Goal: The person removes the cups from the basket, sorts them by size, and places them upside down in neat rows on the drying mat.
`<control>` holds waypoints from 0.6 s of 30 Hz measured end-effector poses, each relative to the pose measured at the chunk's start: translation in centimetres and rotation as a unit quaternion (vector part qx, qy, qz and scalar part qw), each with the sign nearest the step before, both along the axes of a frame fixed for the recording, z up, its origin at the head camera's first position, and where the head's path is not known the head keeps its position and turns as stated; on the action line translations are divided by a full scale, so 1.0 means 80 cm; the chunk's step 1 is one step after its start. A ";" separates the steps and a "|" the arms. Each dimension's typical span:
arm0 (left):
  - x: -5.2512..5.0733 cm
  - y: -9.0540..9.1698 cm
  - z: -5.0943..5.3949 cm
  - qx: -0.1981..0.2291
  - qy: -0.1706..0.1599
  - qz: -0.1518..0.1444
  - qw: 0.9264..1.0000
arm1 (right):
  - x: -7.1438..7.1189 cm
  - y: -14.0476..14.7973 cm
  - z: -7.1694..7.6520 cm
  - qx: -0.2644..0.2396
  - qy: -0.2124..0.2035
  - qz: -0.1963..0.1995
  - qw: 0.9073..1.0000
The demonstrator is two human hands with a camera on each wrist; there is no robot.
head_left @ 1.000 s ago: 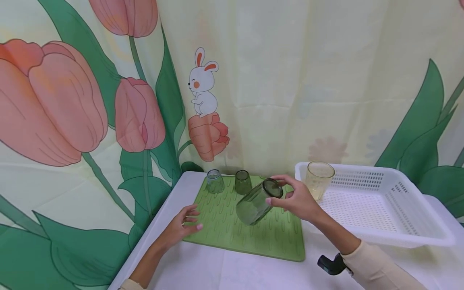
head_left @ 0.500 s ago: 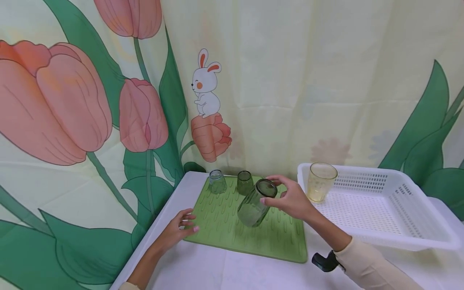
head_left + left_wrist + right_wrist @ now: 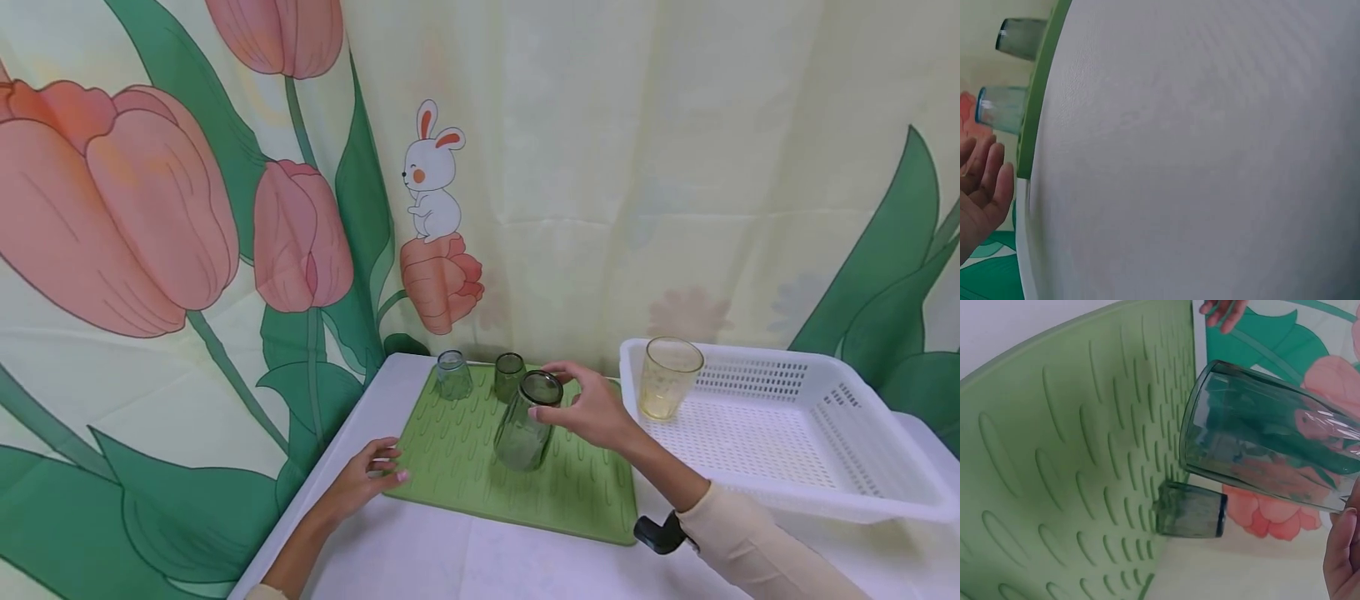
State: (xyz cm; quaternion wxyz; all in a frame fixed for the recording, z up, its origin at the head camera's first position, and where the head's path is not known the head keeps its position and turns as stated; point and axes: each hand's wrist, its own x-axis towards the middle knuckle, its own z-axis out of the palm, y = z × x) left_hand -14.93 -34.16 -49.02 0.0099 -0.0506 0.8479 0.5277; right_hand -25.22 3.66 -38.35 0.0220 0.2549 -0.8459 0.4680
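My right hand point(image 3: 592, 408) grips a tall dark green drinking glass point(image 3: 522, 433) near its base, which points up, with the mouth down. In the right wrist view the rim of this glass point(image 3: 1260, 434) hangs a little off the green ridged mat point(image 3: 1054, 444). At the left edge of the mat point(image 3: 442, 467) my left hand point(image 3: 360, 479) hovers with loosely bent fingers and holds nothing. Toward the back of the mat a small bluish glass point(image 3: 453, 377) and a small dark green glass point(image 3: 508, 377) stand upside down.
A white perforated plastic basket point(image 3: 750, 433) stands to the right of the mat, with a yellowish glass point(image 3: 670, 379) upright in its left end. A white cloth point(image 3: 420, 550) covers the table. Behind it hangs a printed curtain point(image 3: 562, 167) with tulips and a rabbit.
The tall glass in my right hand has moved slightly left and turned from a strong tilt to nearly upright, mouth down. My left hand has hardly moved. The head view has shifted slightly.
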 end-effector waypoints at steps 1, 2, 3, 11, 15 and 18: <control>0.001 -0.001 0.000 -0.001 -0.001 0.001 1.000 | 0.000 -0.002 0.000 0.004 0.003 0.000 1.000; 0.001 -0.001 -0.001 -0.002 -0.001 0.002 1.000 | -0.001 -0.004 0.000 0.008 0.004 -0.002 1.000; 0.001 -0.002 -0.001 -0.003 -0.002 0.002 1.000 | -0.001 -0.006 0.001 0.012 0.007 -0.002 1.000; 0.003 -0.007 0.000 -0.012 -0.008 0.006 1.000 | -0.010 -0.024 0.001 0.015 0.027 0.006 1.000; 0.002 -0.010 0.000 -0.028 -0.012 0.005 1.000 | -0.013 -0.034 0.003 0.017 0.029 0.012 0.999; 0.002 -0.011 -0.003 -0.038 -0.017 0.006 0.999 | -0.016 -0.042 0.003 0.017 0.027 0.016 0.999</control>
